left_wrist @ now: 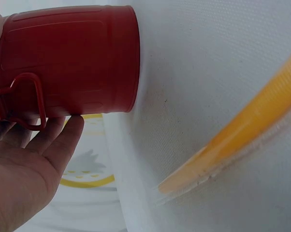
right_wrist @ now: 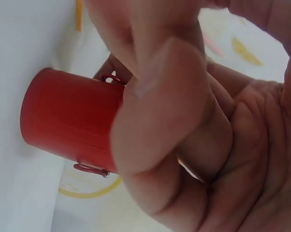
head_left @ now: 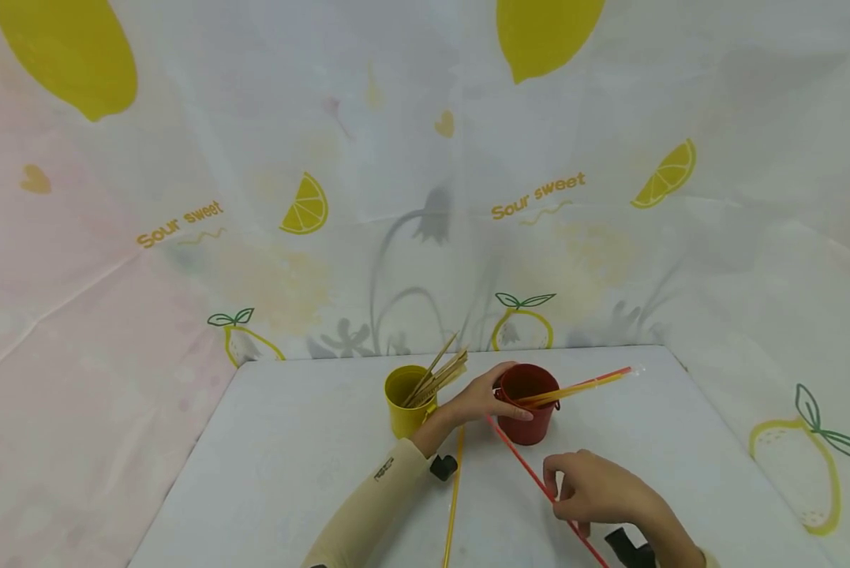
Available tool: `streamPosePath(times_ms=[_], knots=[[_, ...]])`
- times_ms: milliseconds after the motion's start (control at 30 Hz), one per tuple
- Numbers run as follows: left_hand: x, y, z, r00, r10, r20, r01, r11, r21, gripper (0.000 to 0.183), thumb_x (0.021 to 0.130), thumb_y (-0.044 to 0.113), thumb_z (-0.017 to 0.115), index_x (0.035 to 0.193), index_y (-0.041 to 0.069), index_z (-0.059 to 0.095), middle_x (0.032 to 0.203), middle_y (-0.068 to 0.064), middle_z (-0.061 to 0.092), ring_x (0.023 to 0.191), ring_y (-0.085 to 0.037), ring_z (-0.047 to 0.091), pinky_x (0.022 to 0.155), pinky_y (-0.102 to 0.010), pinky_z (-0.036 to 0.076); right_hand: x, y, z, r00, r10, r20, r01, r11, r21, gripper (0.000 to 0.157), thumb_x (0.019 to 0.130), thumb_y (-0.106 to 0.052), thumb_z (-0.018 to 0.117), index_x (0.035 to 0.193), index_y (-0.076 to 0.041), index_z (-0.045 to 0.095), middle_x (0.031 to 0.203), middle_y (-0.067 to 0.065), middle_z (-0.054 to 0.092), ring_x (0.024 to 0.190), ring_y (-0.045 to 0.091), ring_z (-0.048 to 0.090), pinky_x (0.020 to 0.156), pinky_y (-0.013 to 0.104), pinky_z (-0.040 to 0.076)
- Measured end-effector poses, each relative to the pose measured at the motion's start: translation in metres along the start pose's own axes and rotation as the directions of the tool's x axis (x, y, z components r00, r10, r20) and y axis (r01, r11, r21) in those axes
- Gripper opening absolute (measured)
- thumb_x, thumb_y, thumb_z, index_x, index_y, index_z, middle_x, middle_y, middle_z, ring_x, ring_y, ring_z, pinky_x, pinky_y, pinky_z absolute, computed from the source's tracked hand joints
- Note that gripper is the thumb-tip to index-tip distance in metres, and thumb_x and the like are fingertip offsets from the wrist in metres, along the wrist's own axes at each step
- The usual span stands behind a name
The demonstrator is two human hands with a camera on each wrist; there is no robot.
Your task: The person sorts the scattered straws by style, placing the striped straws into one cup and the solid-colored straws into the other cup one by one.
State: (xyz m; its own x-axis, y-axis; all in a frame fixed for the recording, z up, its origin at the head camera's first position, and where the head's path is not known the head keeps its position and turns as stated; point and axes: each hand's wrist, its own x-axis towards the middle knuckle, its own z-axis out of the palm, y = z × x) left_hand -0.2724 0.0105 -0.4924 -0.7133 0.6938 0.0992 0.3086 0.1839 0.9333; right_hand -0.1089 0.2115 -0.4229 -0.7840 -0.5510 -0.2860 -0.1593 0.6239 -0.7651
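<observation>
My left hand [head_left: 484, 397] grips the rim of a small red bucket [head_left: 524, 432], which has a wire loop on its side. The left wrist view shows fingers behind this bucket [left_wrist: 73, 60]. Several orange and red straws [head_left: 574, 388] lean out of it to the right. My right hand [head_left: 598, 489] is nearer the front, its fingertips curled together around a long thin red straw [head_left: 522, 461]. That straw slants from near the left hand down to the front. In the right wrist view the bent fingers [right_wrist: 155, 116] cover most of the scene, hiding the grip.
A yellow bucket [head_left: 398, 422] with several thin wooden sticks [head_left: 435, 383] stands left of the red one, beside the left forearm. One orange straw [head_left: 454, 501] in clear wrapping lies on the white table [head_left: 268, 473]. Behind stands a lemon-printed cloth [head_left: 396, 118].
</observation>
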Motion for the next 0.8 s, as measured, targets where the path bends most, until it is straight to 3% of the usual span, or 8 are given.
streamPosePath(times_ms=[233,500,633,800], knots=[[0.001,-0.003,0.000,1.000,-0.019,-0.022,0.019,1.000,0.000,0.081,0.079,0.021,0.085,0.147,0.026,0.041,0.129,0.011,0.057,0.117,-0.005,0.053,0.093,-0.026,0.047,0.003,-0.003,-0.010,0.988,-0.084,-0.131,0.084,0.996,-0.005,0.012,0.087,-0.008,0.067,0.095,-0.011,0.058,0.072,-0.005,0.068,0.049,0.017,0.063,0.053,0.028,0.052],[0.000,-0.002,0.000,1.000,-0.003,-0.003,0.003,1.000,0.030,0.073,0.081,0.027,0.084,0.142,0.030,0.044,0.127,0.015,0.056,0.118,-0.005,0.052,0.093,-0.027,0.047,0.004,-0.009,-0.017,0.956,-0.089,-0.280,0.092,0.996,-0.002,0.014,0.090,-0.010,0.067,0.099,-0.008,0.056,0.080,-0.002,0.070,0.054,0.015,0.064,0.052,0.031,0.053],[0.001,-0.003,0.001,1.000,0.001,-0.002,-0.001,1.000,0.020,0.073,0.081,0.026,0.084,0.143,0.030,0.044,0.128,0.013,0.057,0.116,-0.005,0.053,0.094,-0.028,0.046,0.004,-0.012,-0.018,0.922,-0.074,-0.380,0.077,0.997,-0.010,0.016,0.092,-0.014,0.068,0.099,-0.009,0.054,0.085,0.001,0.072,0.055,0.016,0.064,0.054,0.030,0.051],[0.002,-0.003,0.002,1.000,-0.005,-0.001,0.005,1.000,0.008,0.074,0.081,0.025,0.084,0.142,0.029,0.043,0.130,0.011,0.057,0.117,-0.005,0.052,0.094,-0.027,0.046,0.006,-0.015,-0.017,0.851,-0.075,-0.520,0.085,0.996,-0.005,0.020,0.092,-0.015,0.070,0.103,-0.007,0.056,0.087,0.003,0.072,0.054,0.016,0.064,0.052,0.029,0.048]])
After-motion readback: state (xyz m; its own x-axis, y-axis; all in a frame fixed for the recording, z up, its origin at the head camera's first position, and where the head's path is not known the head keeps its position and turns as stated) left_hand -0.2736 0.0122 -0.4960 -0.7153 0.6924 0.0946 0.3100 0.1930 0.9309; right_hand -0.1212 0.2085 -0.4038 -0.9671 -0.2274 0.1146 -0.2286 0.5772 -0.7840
